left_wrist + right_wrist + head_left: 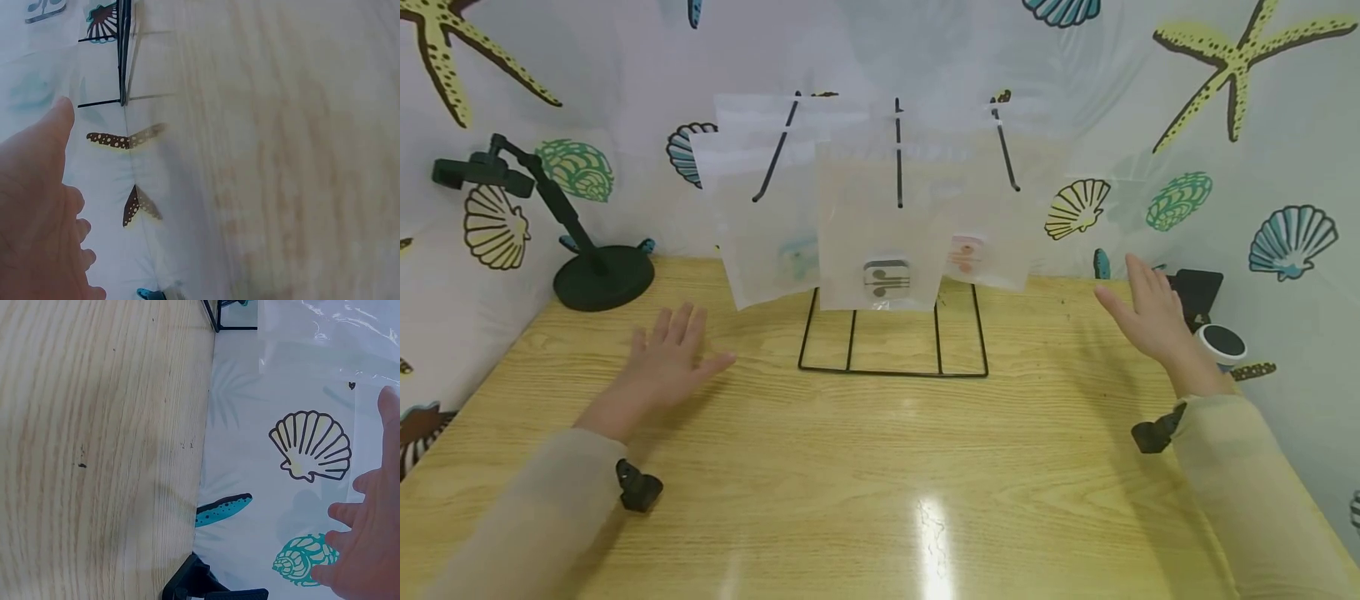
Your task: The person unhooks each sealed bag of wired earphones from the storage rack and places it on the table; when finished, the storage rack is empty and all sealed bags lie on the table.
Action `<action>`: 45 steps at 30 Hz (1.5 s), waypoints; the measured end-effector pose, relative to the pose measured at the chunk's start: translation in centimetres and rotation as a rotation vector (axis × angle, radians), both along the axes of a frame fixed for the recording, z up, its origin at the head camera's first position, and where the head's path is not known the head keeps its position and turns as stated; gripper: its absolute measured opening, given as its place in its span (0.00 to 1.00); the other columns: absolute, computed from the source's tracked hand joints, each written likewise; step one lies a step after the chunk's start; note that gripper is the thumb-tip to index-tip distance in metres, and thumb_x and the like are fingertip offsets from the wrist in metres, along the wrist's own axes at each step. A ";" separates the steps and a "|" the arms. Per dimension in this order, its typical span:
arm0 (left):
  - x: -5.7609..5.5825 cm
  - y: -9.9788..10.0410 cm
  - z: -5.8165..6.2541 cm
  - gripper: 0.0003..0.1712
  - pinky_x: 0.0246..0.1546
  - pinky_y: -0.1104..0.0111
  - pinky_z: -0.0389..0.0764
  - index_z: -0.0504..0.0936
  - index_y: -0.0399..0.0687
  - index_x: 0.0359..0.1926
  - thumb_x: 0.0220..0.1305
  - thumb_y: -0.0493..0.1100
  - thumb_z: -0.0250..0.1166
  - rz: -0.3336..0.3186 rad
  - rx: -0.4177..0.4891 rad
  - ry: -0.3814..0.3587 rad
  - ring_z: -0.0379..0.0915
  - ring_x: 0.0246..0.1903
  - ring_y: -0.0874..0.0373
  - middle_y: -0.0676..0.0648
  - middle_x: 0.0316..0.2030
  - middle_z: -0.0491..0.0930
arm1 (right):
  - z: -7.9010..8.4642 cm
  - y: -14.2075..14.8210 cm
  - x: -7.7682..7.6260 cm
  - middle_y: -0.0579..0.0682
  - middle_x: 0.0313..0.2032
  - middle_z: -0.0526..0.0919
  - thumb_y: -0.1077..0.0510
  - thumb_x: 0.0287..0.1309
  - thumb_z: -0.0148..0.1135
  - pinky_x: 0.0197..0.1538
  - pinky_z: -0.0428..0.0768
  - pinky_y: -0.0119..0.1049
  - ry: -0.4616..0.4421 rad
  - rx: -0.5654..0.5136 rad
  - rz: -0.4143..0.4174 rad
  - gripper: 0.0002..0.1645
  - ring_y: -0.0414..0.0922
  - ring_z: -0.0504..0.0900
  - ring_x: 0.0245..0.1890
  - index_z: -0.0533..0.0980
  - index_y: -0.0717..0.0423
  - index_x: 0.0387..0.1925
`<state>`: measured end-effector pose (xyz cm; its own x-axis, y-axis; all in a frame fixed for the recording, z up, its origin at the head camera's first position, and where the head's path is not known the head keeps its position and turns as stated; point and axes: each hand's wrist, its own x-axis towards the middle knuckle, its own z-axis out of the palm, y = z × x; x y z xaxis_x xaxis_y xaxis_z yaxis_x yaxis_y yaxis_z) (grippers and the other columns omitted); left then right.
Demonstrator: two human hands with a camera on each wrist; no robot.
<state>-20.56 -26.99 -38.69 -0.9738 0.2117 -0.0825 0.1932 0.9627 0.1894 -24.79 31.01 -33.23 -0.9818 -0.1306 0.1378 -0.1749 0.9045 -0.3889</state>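
Note:
My left hand (pixel 662 362) is held over the left part of the wooden table, fingers spread and holding nothing. On the other side, my right hand (pixel 1153 321) is raised near the table's back right, also with straight, bare fingers. Between them stands a black wire rack (pixel 891 374) with three prongs. Clear plastic bags hang from it: a left bag (pixel 752 242) with a greenish packet, a middle bag (pixel 880 225) with an earphone packet (pixel 887 279), and a right bag (pixel 1000 217) with a reddish packet. Both hands are apart from the rack and bags.
A dark stand (pixel 604 279) with a jointed arm is at the back left. Beside the right forearm are a white cylinder with a dark top (pixel 1223 342) and a black angular object (pixel 1198 292). A shell-and-starfish sheet (pixel 925 50) rises behind the wooden table (pixel 850 467).

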 end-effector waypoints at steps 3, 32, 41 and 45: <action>0.0 0.5 -0.3 0.49 0.46 0.41 0.26 0.29 0.43 0.62 0.52 0.70 0.35 -0.022 -0.001 -0.002 0.16 0.56 0.43 0.39 0.60 0.26 | 0.0 -0.3 -0.2 0.61 0.61 0.36 0.37 0.55 0.33 0.52 0.34 0.59 0.012 -0.033 0.019 0.43 0.56 0.31 0.59 0.31 0.54 0.62; -0.4 7.5 -0.7 0.44 0.55 0.52 0.40 0.39 0.43 0.63 0.55 0.65 0.40 -0.301 0.024 0.006 0.30 0.59 0.46 0.39 0.61 0.38 | 0.8 -3.9 -1.7 0.51 0.61 0.41 0.34 0.52 0.35 0.53 0.44 0.59 -0.096 -0.292 0.098 0.40 0.55 0.42 0.59 0.30 0.34 0.60; -1.6 8.4 -1.2 0.41 0.54 0.52 0.46 0.44 0.41 0.62 0.56 0.62 0.43 -0.327 0.074 -0.047 0.39 0.58 0.44 0.37 0.60 0.44 | 1.9 -4.9 -2.8 0.51 0.61 0.45 0.34 0.51 0.38 0.54 0.47 0.56 -0.079 -0.333 0.070 0.40 0.51 0.44 0.59 0.32 0.32 0.60; -2.1 8.4 -1.5 0.41 0.53 0.51 0.48 0.45 0.43 0.62 0.56 0.62 0.44 -0.312 0.104 -0.099 0.38 0.58 0.44 0.38 0.60 0.43 | 2.2 -5.2 -3.5 0.50 0.61 0.47 0.35 0.50 0.41 0.57 0.48 0.48 -0.062 -0.421 0.066 0.41 0.45 0.45 0.59 0.35 0.36 0.61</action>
<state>-22.68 -18.60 -40.16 -0.8490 0.5106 -0.1358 0.4513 0.8345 0.3161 -28.25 25.77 -31.01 -0.9814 -0.1379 0.1336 -0.1915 0.6522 -0.7335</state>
